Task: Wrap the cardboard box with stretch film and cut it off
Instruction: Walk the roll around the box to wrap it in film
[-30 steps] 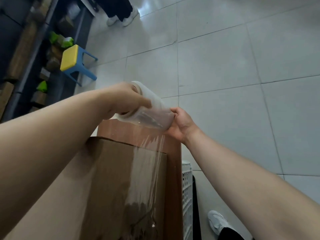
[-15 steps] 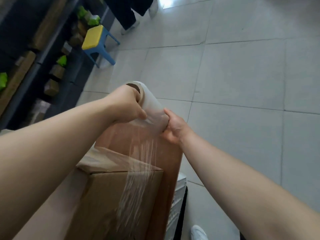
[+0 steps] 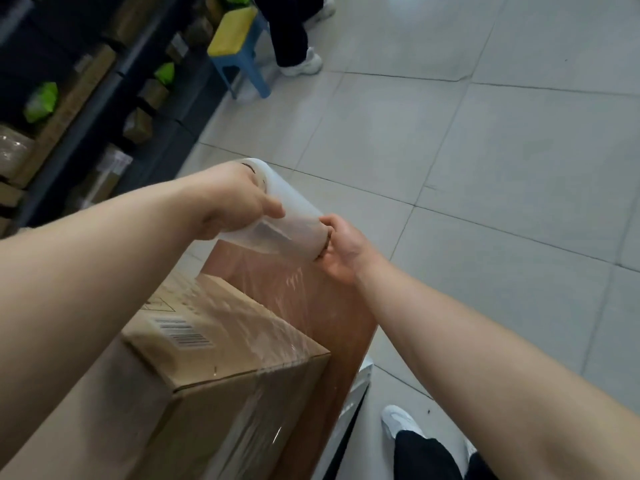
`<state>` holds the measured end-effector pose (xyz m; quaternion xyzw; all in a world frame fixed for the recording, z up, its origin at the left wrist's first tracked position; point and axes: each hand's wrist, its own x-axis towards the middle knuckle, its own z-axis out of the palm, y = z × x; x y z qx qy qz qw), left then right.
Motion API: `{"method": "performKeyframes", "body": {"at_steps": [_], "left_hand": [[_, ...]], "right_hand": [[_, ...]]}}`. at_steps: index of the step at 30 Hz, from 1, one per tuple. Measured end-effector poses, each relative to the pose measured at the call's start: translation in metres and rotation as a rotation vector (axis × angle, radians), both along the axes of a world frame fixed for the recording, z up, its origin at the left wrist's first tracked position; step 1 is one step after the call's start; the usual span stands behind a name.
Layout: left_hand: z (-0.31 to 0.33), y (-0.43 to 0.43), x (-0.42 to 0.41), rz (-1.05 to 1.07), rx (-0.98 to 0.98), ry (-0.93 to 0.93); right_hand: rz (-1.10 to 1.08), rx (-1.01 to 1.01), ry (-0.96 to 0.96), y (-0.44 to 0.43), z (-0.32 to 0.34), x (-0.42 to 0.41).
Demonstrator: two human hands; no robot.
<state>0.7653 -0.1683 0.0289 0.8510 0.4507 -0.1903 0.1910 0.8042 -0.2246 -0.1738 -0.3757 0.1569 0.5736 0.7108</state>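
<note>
Box (image 3: 235, 327): sits on the brown bench (image 3: 349, 327), near its far end. Film already lies over the top and down the near face.

Film (image 3: 277, 282): a taut, streaked sheet running from the roll down to the box's far top edge.

Roll (image 3: 291, 220): held in the air beyond the box, tilted, right end lower.

Left hand (image 3: 235, 199): grip clamped on the roll's left end, fingers curled round it.

Right hand (image 3: 343, 251): grip clamped on the right end, fingertips at the core.

Step, as judged: mid-wrap, paying out film; no cut yet.

Next move likely calls for carrying the roll down past the far side, keeping tension so the sheet lies flat.

Against half a second ago: both holds match. More of the box top shows, with its barcode label (image 3: 183, 332). The film spreads wider across the top.
</note>
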Motion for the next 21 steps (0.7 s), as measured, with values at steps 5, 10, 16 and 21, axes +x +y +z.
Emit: {"method": "performKeyframes", "body": {"at_steps": [5,10,16,21], "left_hand": [[0.003,0.025,-0.001,-0.029,0.066,0.082],[0.005,0.055,-0.001,0.065,-0.044,0.032],[-0.001,0.088,0.002,0.381,-0.204,-0.133],[-0.004,0.105,0.002,0.207,-0.074,-0.044]], "right_hand": [[0.077,0.045,-0.005,0.031,0.008,0.001],[0.097,0.044,0.015,0.056,0.009,0.0],[0.123,-0.005,0.052,0.08,0.011,-0.001],[0.2,-0.044,0.013,0.1,0.011,0.01]]}}
